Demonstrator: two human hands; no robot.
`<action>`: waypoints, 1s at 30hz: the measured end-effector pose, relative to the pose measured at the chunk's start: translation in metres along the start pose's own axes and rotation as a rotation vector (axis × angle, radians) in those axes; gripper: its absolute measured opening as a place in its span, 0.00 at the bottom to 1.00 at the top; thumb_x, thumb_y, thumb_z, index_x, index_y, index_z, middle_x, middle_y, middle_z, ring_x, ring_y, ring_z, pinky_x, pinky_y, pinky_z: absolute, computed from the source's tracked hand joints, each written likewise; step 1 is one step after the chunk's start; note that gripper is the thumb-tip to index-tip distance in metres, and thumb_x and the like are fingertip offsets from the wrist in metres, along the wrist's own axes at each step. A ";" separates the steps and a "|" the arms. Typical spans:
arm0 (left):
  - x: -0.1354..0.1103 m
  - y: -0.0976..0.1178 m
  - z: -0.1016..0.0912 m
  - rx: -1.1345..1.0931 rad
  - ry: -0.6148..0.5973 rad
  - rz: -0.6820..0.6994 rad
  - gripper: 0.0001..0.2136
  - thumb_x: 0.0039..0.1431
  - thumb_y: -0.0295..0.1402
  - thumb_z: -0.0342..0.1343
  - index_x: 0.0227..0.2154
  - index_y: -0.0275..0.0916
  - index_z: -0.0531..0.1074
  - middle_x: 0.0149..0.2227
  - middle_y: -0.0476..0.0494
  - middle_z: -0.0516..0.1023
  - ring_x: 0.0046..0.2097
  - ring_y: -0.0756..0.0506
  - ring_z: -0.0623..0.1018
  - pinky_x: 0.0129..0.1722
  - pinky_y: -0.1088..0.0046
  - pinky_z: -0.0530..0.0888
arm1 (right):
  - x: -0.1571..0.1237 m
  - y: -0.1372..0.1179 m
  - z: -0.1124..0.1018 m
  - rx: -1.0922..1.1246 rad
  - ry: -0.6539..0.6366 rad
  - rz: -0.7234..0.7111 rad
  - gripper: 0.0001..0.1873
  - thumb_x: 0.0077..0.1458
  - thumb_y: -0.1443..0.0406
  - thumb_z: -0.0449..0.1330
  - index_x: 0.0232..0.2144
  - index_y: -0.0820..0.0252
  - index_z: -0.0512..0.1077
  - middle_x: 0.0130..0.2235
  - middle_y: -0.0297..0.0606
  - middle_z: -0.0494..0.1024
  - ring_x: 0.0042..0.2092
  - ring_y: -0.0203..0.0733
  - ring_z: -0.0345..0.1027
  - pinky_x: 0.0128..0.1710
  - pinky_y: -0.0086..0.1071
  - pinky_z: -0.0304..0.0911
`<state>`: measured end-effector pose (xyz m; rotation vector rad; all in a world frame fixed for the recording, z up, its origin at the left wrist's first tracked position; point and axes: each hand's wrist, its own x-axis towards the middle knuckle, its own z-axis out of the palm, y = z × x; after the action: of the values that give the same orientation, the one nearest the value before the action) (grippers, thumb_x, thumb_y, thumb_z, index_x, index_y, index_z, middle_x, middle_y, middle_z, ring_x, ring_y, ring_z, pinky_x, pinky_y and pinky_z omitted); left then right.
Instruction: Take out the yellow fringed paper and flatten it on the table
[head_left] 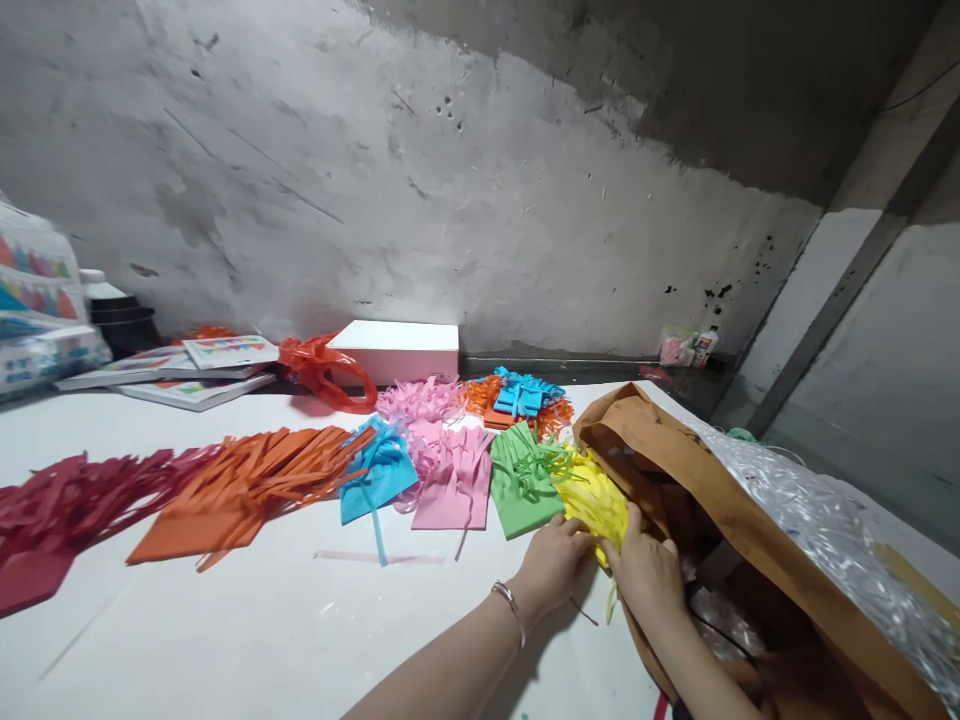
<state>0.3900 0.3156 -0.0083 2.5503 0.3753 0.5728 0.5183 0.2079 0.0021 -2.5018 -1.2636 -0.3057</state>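
My left hand [553, 562], with a silver bracelet at the wrist, is closed on the near edge of a yellow fringed paper tassel [592, 492]. From the other side my right hand [646, 568] grips the same paper, its fingers bent and partly hidden. Just left of the yellow one lies a green fringed paper tassel [523, 485]. Farther left come a pink tassel [454, 490] and a blue tassel [382, 475]. A large brown bag [697, 450] gapes open right beside my right hand, and its inside is mostly dark.
Orange [202, 510] and dark red tassels [45, 540] lie at left on the white table [247, 640]. Behind are booklets [202, 375], a red plastic bag [319, 370], a white box [397, 350] and more tassels [521, 395]. Clear plastic wrap [832, 530] lies right of the brown bag.
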 end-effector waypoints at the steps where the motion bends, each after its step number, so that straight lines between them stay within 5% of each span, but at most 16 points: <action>1: 0.000 0.000 0.000 0.006 -0.008 0.003 0.09 0.62 0.25 0.54 0.40 0.39 0.79 0.43 0.39 0.79 0.45 0.39 0.73 0.44 0.63 0.71 | -0.001 -0.001 0.001 -0.010 -0.012 0.007 0.27 0.61 0.65 0.60 0.59 0.74 0.64 0.31 0.52 0.81 0.35 0.55 0.77 0.43 0.44 0.61; 6: -0.002 0.004 -0.004 0.003 -0.010 -0.011 0.06 0.65 0.26 0.55 0.40 0.37 0.77 0.45 0.41 0.78 0.48 0.41 0.74 0.47 0.60 0.72 | 0.000 -0.003 -0.001 0.131 0.007 0.002 0.24 0.58 0.73 0.53 0.57 0.64 0.67 0.28 0.42 0.81 0.34 0.48 0.77 0.47 0.41 0.60; 13: 0.022 0.015 -0.021 -0.112 -0.049 -0.021 0.08 0.67 0.37 0.58 0.41 0.37 0.76 0.46 0.42 0.78 0.50 0.41 0.77 0.52 0.54 0.73 | 0.004 -0.004 -0.022 0.599 0.174 0.056 0.29 0.58 0.61 0.50 0.61 0.58 0.61 0.47 0.45 0.80 0.48 0.50 0.75 0.48 0.41 0.67; 21: 0.051 0.012 -0.058 -0.431 -0.184 -0.114 0.12 0.69 0.40 0.56 0.42 0.34 0.75 0.39 0.46 0.79 0.36 0.47 0.80 0.36 0.67 0.79 | 0.033 -0.017 -0.050 1.176 0.146 -0.034 0.35 0.55 0.59 0.55 0.63 0.60 0.55 0.44 0.42 0.80 0.43 0.43 0.77 0.44 0.36 0.72; 25: 0.052 0.007 -0.084 -0.536 -0.131 -0.174 0.12 0.68 0.39 0.57 0.42 0.34 0.75 0.39 0.46 0.79 0.36 0.46 0.80 0.36 0.67 0.79 | 0.042 -0.015 -0.059 1.370 0.186 -0.023 0.34 0.54 0.61 0.60 0.61 0.58 0.58 0.40 0.38 0.79 0.39 0.43 0.77 0.39 0.36 0.73; 30: 0.060 -0.011 -0.143 -0.704 0.056 -0.254 0.12 0.69 0.40 0.57 0.44 0.35 0.74 0.40 0.46 0.78 0.36 0.47 0.79 0.35 0.68 0.79 | 0.066 0.012 -0.081 1.529 0.416 0.130 0.24 0.63 0.58 0.61 0.57 0.59 0.64 0.45 0.38 0.76 0.41 0.40 0.75 0.40 0.39 0.73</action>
<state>0.3746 0.4044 0.1183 1.7861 0.4182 0.5570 0.5630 0.2192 0.0962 -1.0909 -0.6473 0.1604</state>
